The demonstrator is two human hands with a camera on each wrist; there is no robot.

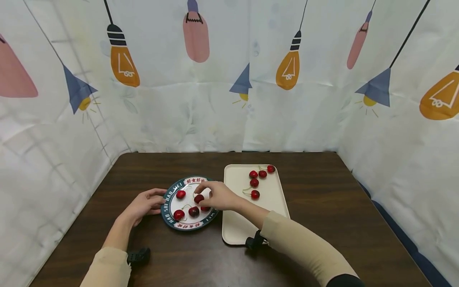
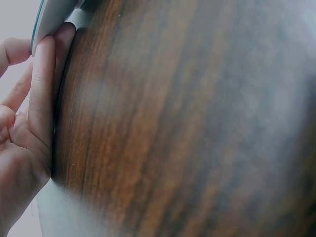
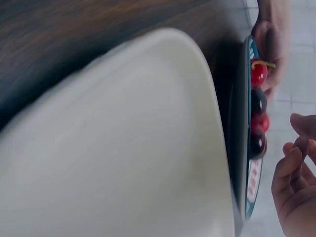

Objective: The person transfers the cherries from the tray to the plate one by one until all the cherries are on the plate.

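Right hand: over the right half of the plate. Grip loosely curled, thumb and fingertips slightly apart; nothing seen pinched between them. In the head view a dark cherry shows just under the fingertips; the right wrist view shows a gap above the fruit.

Left hand: grip pinching the plate's left rim, thumb above, fingers tucked beneath.

Plate: round, white centre, dark teal border. Five cherries on it: the dark one under the right hand, a bright red one far left, a red one near left, another dark one beside it, and a red one partly hidden by the right hand.

Writing: red Chinese characters in a pale far label, beginning 好食好, remainder unclear. A similar near label stands upside down. White Latin capitals curve along the left border; "SHI" legible, the rest uncertain. No brand readable.

Right of the plate, a cream rectangular tray; five more cherries in its far half, some stemmed.

Both lie on a dark wood-grain tabletop. Beyond it, a pale curtain printed with bulbs and lamps.
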